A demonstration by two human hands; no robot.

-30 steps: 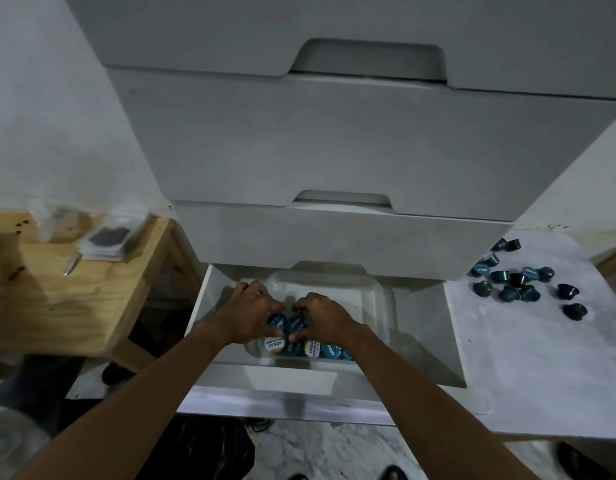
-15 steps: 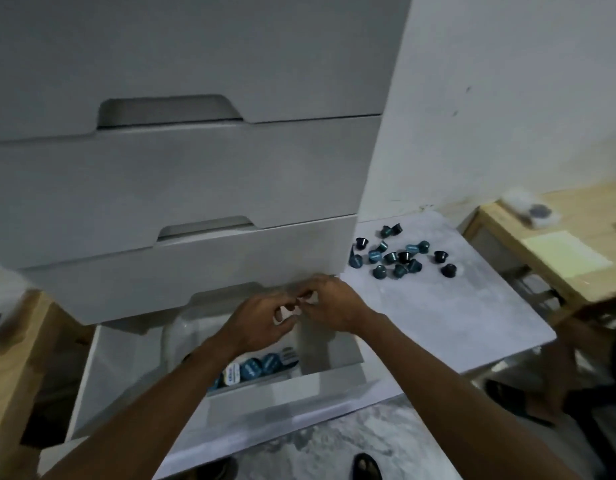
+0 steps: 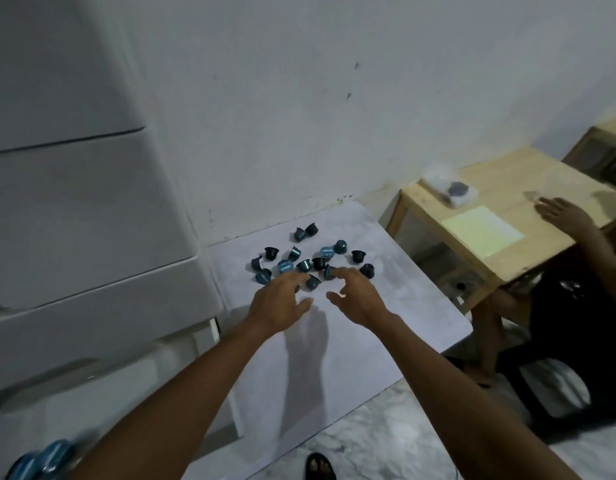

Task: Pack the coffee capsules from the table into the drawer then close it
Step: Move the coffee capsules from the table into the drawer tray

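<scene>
I'm looking at a loose bunch of dark teal coffee capsules [image 3: 284, 266] sitting just above the middle of the frame, on the far part of the white marbled table [image 3: 386, 323]. They're lying every which way: some showing blue foil lids, some tipped over, several touching. The drawer [image 3: 143, 386] is standing open at lower left, with a few blurry blue packed capsules [image 3: 43, 457] peeking out in the bottom left corner.

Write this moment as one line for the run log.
left grip: fingers spread, empty, over small dark-blue coffee capsules | right grip: fingers curved, empty | capsules: scattered on white table | white drawer: open
</scene>
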